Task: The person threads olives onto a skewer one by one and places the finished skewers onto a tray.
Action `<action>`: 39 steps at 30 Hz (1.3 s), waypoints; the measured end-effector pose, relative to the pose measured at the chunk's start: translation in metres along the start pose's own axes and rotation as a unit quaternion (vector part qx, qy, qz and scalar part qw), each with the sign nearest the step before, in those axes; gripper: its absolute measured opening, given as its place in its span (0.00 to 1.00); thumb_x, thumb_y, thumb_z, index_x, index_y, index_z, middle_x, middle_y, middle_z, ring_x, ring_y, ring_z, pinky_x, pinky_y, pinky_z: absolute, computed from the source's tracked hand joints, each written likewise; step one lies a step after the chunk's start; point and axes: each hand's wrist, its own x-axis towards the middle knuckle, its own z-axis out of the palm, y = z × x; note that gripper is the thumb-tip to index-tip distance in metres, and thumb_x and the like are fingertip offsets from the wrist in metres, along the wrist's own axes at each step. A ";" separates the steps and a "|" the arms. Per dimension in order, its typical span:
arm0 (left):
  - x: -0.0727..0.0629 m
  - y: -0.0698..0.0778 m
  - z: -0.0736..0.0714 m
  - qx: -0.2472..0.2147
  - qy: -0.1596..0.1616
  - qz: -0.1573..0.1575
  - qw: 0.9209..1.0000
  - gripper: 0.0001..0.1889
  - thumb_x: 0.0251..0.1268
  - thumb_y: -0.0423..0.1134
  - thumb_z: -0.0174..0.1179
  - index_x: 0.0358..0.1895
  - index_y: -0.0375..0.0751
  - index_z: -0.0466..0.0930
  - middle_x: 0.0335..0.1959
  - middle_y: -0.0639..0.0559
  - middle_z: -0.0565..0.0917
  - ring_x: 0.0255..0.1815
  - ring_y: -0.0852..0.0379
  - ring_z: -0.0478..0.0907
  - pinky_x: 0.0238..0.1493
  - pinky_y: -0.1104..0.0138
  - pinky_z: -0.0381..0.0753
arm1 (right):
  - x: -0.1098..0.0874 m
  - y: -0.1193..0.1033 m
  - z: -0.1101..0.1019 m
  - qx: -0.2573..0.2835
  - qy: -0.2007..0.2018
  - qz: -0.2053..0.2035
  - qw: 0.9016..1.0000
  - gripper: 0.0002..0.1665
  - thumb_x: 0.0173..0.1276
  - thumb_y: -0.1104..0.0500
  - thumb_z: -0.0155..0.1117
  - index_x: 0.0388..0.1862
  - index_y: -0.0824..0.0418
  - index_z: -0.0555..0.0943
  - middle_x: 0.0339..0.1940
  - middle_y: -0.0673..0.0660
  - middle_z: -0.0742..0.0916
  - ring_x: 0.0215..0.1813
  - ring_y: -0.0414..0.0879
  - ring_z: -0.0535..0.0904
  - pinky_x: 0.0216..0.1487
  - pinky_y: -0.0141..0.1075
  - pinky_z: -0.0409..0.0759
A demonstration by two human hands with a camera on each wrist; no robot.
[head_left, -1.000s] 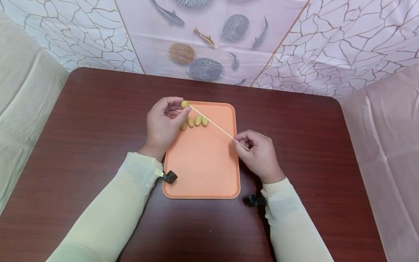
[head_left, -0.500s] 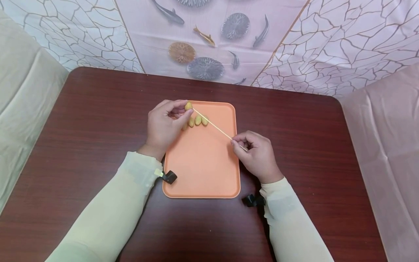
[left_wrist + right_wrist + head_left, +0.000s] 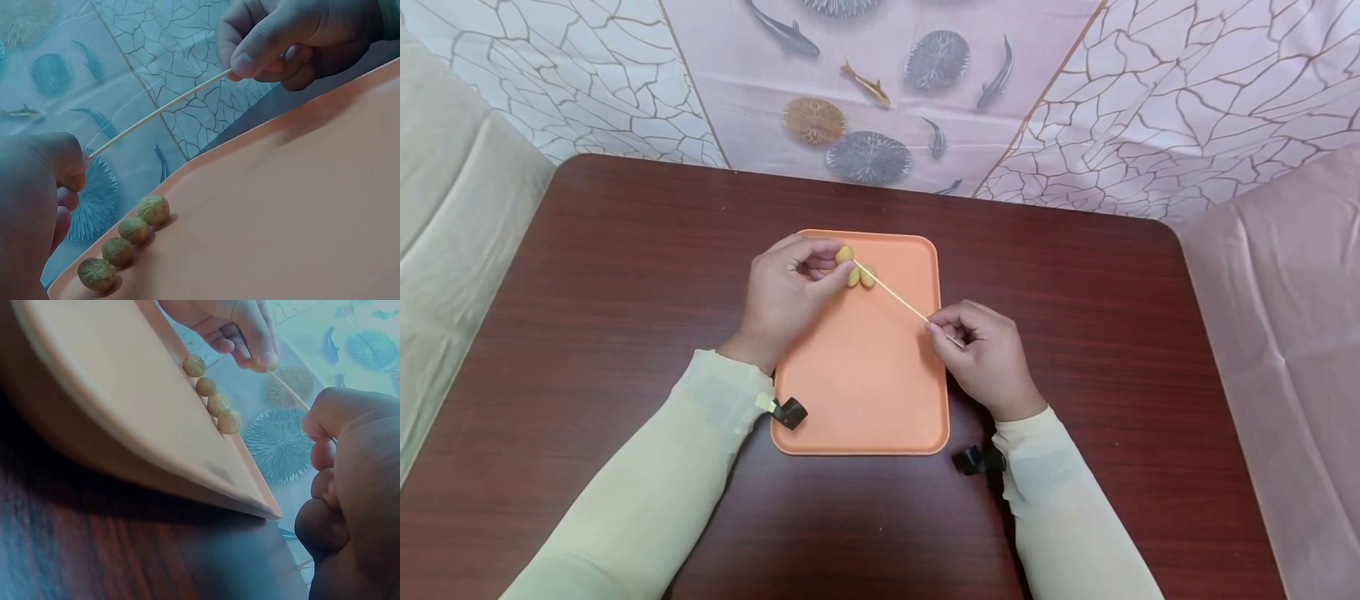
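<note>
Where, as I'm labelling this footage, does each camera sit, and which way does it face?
Head: on the head, facing forward and down at the orange tray; left hand, right hand and both sleeves show.
Left wrist: on that wrist, facing the wooden skewer and four yellow-brown balls; left hand at left, right hand upper right.
Right wrist: on that wrist, facing across the tray toward the balls; right hand at right, left hand at top.
Both wrist views share: the skewer, those four balls, the tray and patterned cloth behind.
</note>
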 end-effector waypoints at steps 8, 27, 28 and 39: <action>-0.003 0.006 0.005 -0.015 -0.015 0.018 1.000 0.14 0.65 0.33 0.83 0.52 0.40 0.97 0.43 0.48 0.93 0.42 0.54 0.92 0.43 0.75 0.90 | 0.000 0.001 0.000 -0.007 -0.001 -0.009 1.000 0.06 0.71 0.67 0.79 0.38 0.58 0.91 0.28 0.49 0.86 0.29 0.39 0.76 0.32 0.23 0.73; -0.015 0.021 0.016 0.018 -0.065 0.057 0.996 0.12 0.65 0.37 0.83 0.50 0.42 0.97 0.40 0.51 0.92 0.38 0.59 0.91 0.42 0.73 0.91 | -0.001 -0.002 0.000 0.013 0.004 -0.008 1.000 0.05 0.72 0.67 0.78 0.37 0.58 0.91 0.27 0.50 0.85 0.29 0.39 0.75 0.31 0.22 0.72; -0.016 0.021 0.017 0.018 -0.067 0.060 0.996 0.12 0.65 0.36 0.83 0.50 0.42 0.96 0.41 0.51 0.92 0.38 0.59 0.91 0.42 0.73 0.91 | 0.000 -0.002 0.000 0.014 0.004 -0.009 1.000 0.05 0.72 0.67 0.78 0.37 0.58 0.91 0.27 0.50 0.85 0.29 0.39 0.75 0.32 0.22 0.72; -0.023 0.029 0.024 0.017 -0.087 0.065 0.994 0.13 0.64 0.35 0.83 0.50 0.41 0.96 0.42 0.51 0.92 0.39 0.59 0.91 0.44 0.70 0.92 | 0.001 -0.006 -0.002 -0.003 -0.002 -0.012 1.000 0.05 0.73 0.66 0.79 0.38 0.58 0.91 0.27 0.49 0.84 0.29 0.40 0.75 0.31 0.23 0.72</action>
